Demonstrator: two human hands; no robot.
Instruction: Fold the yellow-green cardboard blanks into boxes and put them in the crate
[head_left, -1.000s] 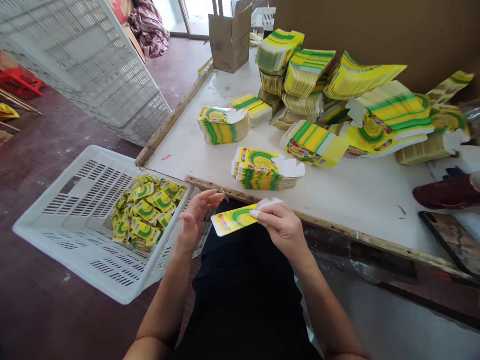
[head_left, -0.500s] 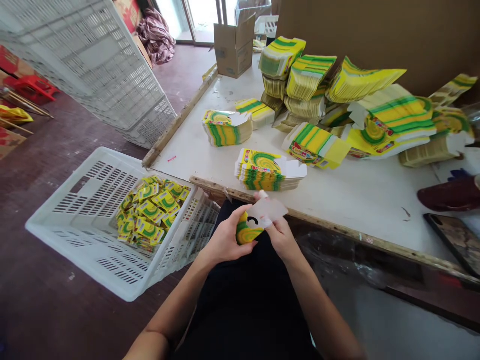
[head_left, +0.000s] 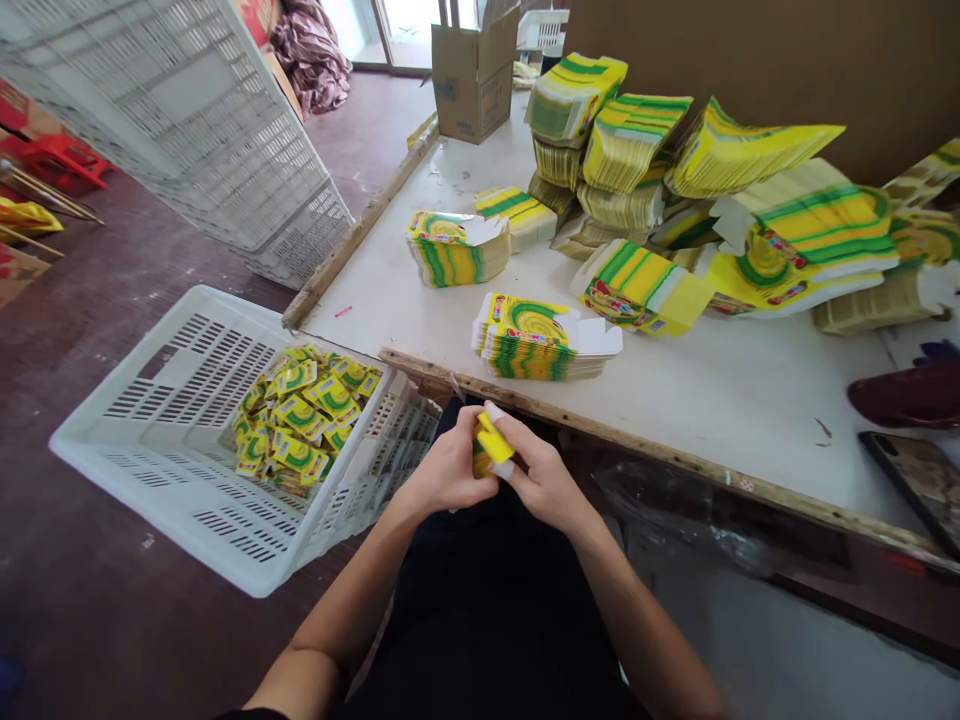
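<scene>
Between my two hands, just off the table's front edge, is a small yellow and green carton (head_left: 495, 445). My left hand (head_left: 450, 468) wraps round its body, hiding most of it. At its end my right hand (head_left: 538, 470) pinches a yellow flap, with white tape or coverings on the thumb and a finger. Straight ahead on the table lies a stack of flattened cartons (head_left: 536, 338) with white flaps to the right. To my left, a white plastic crate (head_left: 187, 490) holds a pile of small yellow and green cartons (head_left: 304, 415).
More carton bundles (head_left: 630, 150) are heaped at the back of the white table (head_left: 675, 400), which has a wooden edge strip. A cardboard box (head_left: 474, 80) stands at the far corner. Stacked white crates (head_left: 180, 120) lean at left. A phone (head_left: 911, 480) lies at right.
The white flap that stood out from the carton is now folded down, and a yellow flap shows instead. My right hand has closed in towards my left. The view has shifted slightly.
</scene>
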